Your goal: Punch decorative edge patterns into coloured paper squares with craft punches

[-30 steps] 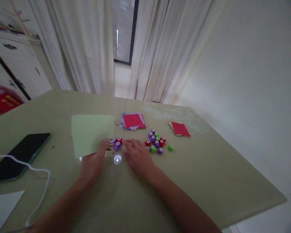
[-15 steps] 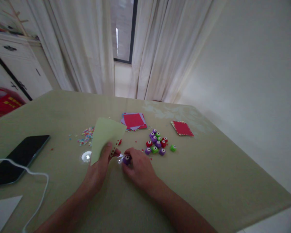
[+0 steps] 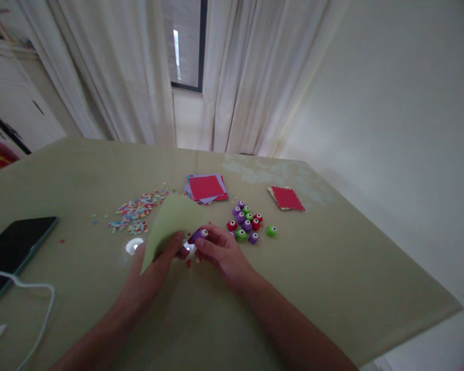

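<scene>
A pale yellow-green sheet of paper [image 3: 174, 214] stands bent upward in my left hand [image 3: 160, 263], pinched between thumb and fingers. My right hand [image 3: 226, 257] grips a small purple paper punch [image 3: 199, 235] with a white, eye-like button. The punch sits at the right edge of the sheet; whether the edge is inside its slot I cannot tell. A few red and pale paper bits [image 3: 189, 263] lie on the table below the hands. Just beyond my right hand are several purple, green and red punches [image 3: 247, 225], one green punch [image 3: 271, 231] apart from them.
Colourful confetti [image 3: 137, 208] is scattered at the left. Stacked paper squares [image 3: 205, 187] lie at the back, and red and cream squares with punched edges [image 3: 287, 198] lie right of them. A black phone [image 3: 21, 247] with a white cable [image 3: 42, 285] rests at the left edge.
My right hand has raised the purple punch from the tabletop to the sheet's edge. The sheet has tipped and curled to the right. Red bits now show beneath the hands. The view has shifted slightly.
</scene>
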Demonstrator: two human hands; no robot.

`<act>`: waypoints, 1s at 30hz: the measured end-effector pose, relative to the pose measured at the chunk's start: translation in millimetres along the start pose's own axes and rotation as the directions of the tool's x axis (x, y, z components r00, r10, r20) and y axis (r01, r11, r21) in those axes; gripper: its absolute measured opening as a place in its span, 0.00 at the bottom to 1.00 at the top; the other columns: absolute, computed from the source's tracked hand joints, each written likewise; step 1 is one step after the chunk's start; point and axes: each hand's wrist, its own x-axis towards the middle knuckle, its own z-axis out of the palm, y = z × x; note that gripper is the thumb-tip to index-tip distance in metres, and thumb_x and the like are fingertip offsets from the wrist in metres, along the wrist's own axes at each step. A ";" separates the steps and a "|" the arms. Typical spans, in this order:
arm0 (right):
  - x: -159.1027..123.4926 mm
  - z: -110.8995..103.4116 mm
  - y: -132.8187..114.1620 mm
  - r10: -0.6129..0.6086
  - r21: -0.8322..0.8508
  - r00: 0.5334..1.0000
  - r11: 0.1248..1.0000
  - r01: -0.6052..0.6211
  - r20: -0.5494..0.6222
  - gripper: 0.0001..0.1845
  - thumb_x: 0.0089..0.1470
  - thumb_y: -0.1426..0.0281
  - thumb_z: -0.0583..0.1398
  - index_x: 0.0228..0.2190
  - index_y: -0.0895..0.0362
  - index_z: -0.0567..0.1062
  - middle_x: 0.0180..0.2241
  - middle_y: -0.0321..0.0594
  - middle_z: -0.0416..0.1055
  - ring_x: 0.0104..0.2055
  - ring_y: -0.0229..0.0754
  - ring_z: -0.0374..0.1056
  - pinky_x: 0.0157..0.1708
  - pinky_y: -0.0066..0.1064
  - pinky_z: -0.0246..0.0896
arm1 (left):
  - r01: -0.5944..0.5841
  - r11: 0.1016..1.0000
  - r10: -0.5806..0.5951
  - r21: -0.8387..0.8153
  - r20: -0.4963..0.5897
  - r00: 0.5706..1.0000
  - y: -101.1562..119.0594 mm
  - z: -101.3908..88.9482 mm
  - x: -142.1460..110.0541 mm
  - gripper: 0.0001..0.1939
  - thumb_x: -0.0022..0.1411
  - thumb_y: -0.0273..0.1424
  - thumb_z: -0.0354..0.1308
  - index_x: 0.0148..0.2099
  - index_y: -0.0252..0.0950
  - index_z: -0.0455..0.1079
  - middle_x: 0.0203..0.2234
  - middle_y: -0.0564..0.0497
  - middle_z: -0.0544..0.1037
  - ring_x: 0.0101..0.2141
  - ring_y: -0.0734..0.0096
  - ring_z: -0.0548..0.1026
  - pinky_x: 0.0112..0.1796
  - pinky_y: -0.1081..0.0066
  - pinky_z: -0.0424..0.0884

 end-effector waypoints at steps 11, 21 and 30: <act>3.0 -4.3 -3.9 -0.049 -0.036 0.989 0.998 0.044 -0.138 0.35 0.33 0.65 0.82 0.43 0.53 0.78 0.36 0.36 0.81 0.38 0.41 0.77 0.40 0.32 0.71 | -0.086 0.994 0.089 -0.072 0.029 0.996 -9.5 5.2 4.9 0.19 0.67 0.51 0.60 0.37 0.41 0.79 0.26 0.51 0.87 0.31 0.56 0.85 0.35 0.65 0.79; 2.7 -5.5 -2.6 -0.049 -0.080 0.994 0.996 0.041 -0.097 0.32 0.34 0.65 0.82 0.42 0.53 0.79 0.36 0.36 0.82 0.38 0.42 0.77 0.40 0.32 0.72 | -0.087 0.994 0.089 -0.069 0.026 0.996 -4.7 3.4 2.7 0.18 0.66 0.50 0.61 0.37 0.42 0.79 0.27 0.50 0.87 0.32 0.54 0.86 0.35 0.64 0.80; 3.4 -5.8 -4.2 -0.067 -0.104 0.986 0.993 0.052 -0.151 0.32 0.34 0.64 0.81 0.42 0.54 0.80 0.34 0.37 0.82 0.36 0.42 0.77 0.39 0.33 0.72 | -0.066 0.995 0.064 -0.069 -0.027 0.998 -9.6 12.3 2.5 0.15 0.61 0.48 0.62 0.34 0.44 0.79 0.30 0.47 0.88 0.35 0.49 0.88 0.40 0.58 0.82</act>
